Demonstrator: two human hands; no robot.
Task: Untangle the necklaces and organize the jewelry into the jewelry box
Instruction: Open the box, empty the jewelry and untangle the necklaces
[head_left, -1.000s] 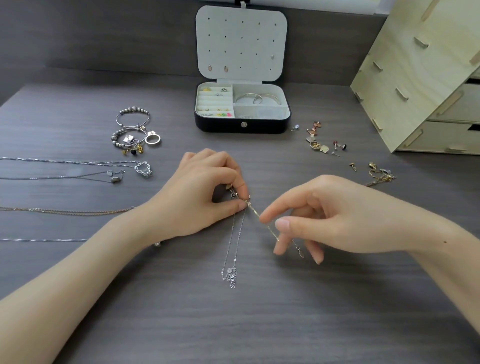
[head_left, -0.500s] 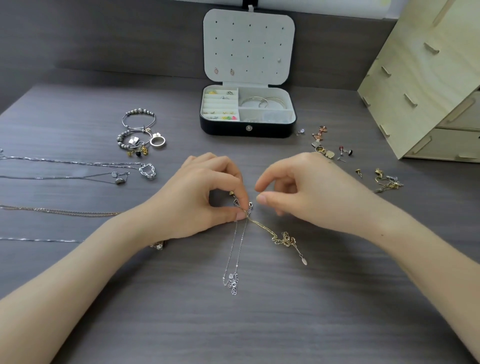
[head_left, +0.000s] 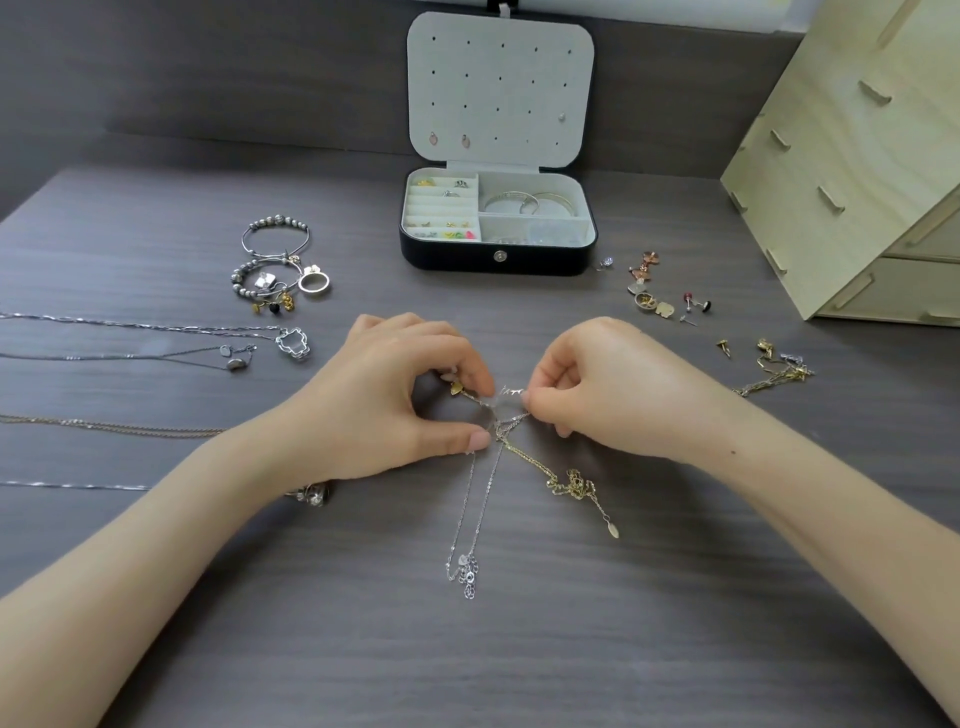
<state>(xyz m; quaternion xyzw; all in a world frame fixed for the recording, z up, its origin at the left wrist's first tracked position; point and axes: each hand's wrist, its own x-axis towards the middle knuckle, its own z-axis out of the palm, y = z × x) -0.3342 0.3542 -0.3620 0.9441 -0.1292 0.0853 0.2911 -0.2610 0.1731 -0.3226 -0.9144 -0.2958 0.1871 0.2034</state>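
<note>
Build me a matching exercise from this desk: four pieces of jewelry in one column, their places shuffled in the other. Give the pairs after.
1. beaded bangles
2. plain bangles
3. pink earrings
4. gold chain

A. pinned to the open lid of the jewelry box
B. trailing on the table from the tangle pinched by the left hand and right hand
C. on the table, left of the box
D. in the box's rear right compartment

Pairs: 1-C, 2-D, 3-A, 4-B.
</note>
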